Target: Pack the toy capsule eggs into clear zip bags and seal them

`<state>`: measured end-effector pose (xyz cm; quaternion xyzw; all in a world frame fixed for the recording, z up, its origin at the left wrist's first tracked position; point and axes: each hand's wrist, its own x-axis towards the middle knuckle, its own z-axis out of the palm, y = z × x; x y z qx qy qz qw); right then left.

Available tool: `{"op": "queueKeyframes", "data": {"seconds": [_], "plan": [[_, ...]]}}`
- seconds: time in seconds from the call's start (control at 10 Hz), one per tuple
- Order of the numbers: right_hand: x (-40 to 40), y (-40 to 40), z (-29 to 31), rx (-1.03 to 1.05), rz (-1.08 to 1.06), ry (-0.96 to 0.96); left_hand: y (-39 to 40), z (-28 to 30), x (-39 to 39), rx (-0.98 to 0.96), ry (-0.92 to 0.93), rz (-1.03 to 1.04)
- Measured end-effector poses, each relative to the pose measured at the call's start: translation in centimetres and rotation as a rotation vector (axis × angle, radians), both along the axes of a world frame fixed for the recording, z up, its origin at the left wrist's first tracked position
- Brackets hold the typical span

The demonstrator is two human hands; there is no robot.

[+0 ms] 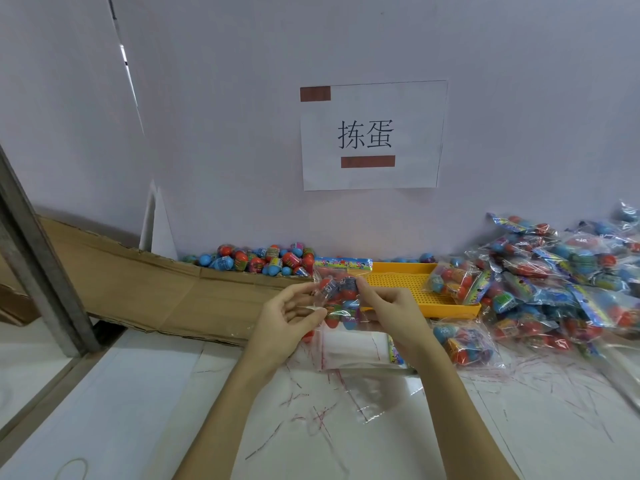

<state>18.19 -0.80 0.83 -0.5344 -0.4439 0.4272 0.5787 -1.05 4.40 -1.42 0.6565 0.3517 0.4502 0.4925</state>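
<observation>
Between my two hands hangs a clear zip bag (341, 292) with a colourful header strip, holding several red and blue capsule eggs. My left hand (289, 318) pinches the bag's lower left edge. My right hand (388, 306) grips its right side, thumb on the front. Loose capsule eggs (263, 259) lie in a heap against the wall behind. Under my hands a stack of empty clear zip bags (349, 348) lies flat on the table.
A yellow perforated tray (398, 282) sits behind my right hand, with one filled bag (450, 280) on its right end. A big pile of filled bags (561, 282) covers the right side. Flattened cardboard (149, 292) lies left. A paper sign (370, 136) hangs on the wall.
</observation>
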Motion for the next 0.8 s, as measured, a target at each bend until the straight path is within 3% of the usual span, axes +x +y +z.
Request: {"op": "queueKeyframes", "data": {"seconds": [0.2,0.3,0.4,0.5,0.6,0.7,0.8], "plan": [[0.5,-0.1,-0.1,-0.025,0.177,-0.108,0.0,-0.2,0.2,0.045,-0.006,0.069],[1.0,-0.3,-0.3,-0.082,0.155,-0.15,-0.1,-0.4,0.6,0.108,0.076,0.18],[2.3,-0.6,0.1,0.055,0.037,0.016,0.0,-0.4,0.5,0.191,0.148,0.27],[4.5,-0.7,0.8,0.422,-0.107,0.6,0.2,-0.4,0.3,0.183,0.212,0.29],[5.4,-0.6,1.1,0.502,-0.111,0.749,0.2,-0.6,0.4,0.166,0.248,0.255],[4.6,-0.6,0.3,0.309,-0.134,0.596,-0.1,-0.5,0.6,0.159,0.268,0.211],[2.8,-0.3,0.3,0.147,-0.134,0.27,-0.3,-0.5,1.0,0.168,0.273,0.2]]}}
